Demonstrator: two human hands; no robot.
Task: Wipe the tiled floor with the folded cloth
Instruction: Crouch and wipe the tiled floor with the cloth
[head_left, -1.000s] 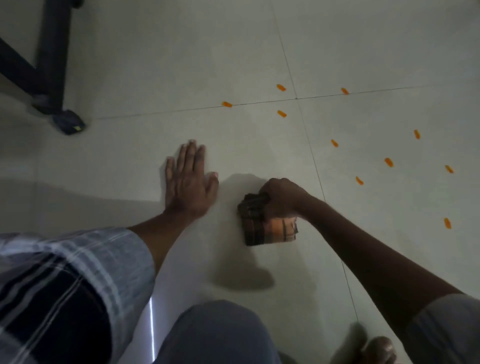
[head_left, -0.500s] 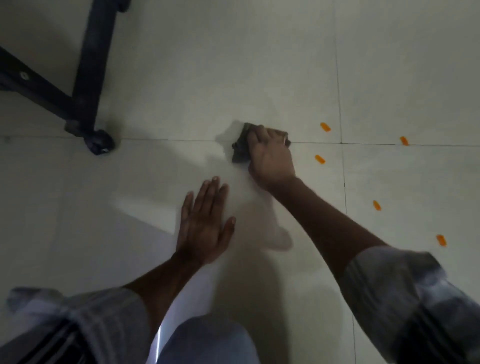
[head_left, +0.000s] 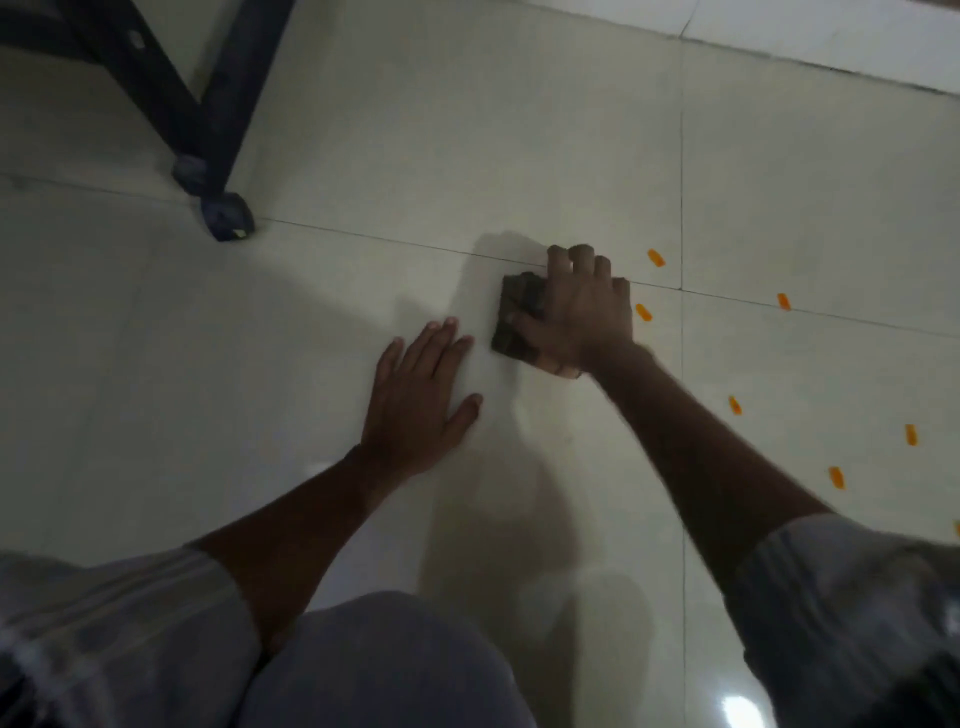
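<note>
Head view: right hand (head_left: 579, 317) grips the folded cloth (head_left: 514, 322), pressing it on the tiled floor (head_left: 415, 130) at a grout line; it has slid back slightly, so wiping continues. Left hand (head_left: 415, 400) stays flat, bracing beside it.

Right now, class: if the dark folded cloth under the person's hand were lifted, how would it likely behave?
The dark folded cloth would probably go floppy and unfold, being layered fabric. It looks light: the right hand covers most of it. It likely slides easily, since the pale tiled floor looks glossy.
</note>
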